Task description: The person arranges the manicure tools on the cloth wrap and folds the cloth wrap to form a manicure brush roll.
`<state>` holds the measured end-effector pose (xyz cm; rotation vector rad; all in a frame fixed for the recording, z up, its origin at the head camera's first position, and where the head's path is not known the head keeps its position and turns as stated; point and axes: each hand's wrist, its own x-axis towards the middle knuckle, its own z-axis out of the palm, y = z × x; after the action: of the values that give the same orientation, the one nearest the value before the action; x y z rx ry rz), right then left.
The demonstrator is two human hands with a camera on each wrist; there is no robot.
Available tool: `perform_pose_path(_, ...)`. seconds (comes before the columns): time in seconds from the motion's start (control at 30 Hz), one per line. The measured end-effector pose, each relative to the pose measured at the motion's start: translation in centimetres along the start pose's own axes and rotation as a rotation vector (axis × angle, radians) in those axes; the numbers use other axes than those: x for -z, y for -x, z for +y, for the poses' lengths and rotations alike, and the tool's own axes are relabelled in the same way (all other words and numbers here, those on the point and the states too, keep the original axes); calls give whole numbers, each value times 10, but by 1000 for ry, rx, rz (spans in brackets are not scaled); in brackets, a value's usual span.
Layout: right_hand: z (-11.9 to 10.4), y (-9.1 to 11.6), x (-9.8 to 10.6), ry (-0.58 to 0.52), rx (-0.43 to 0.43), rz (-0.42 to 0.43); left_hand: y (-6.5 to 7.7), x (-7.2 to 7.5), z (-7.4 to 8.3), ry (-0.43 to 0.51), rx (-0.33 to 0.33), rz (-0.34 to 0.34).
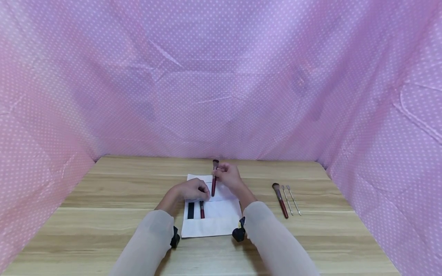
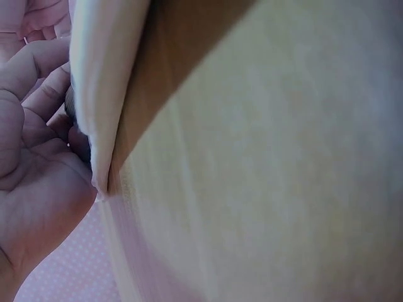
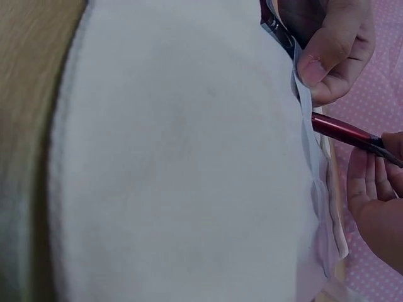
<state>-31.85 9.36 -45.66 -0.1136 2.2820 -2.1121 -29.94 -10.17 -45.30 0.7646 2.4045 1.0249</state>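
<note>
One desk [image 1: 103, 199], white pouch [image 1: 221, 228] on it. Left hand [image 1: 192, 189] pinches pouch fabric; right hand [image 1: 229, 177] grips red-handled brush [image 1: 213, 186] over pouch's far half, long axis roughly fore-aft, handle end nearside, just right of left hand.

Pouch [image 1: 221, 227] on table [image 1: 103, 230], brush [image 1: 202, 211] in its left side, second brush [image 1: 213, 186] over far part, third brush [image 1: 281, 203] and sticks [image 1: 294, 200] to its right
</note>
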Motion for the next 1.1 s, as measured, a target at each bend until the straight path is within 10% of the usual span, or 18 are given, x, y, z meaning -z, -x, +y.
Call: perform_pose_path(1.1,-5,10,6,343,-138,-294,-2,1,-3,-25,21,-10)
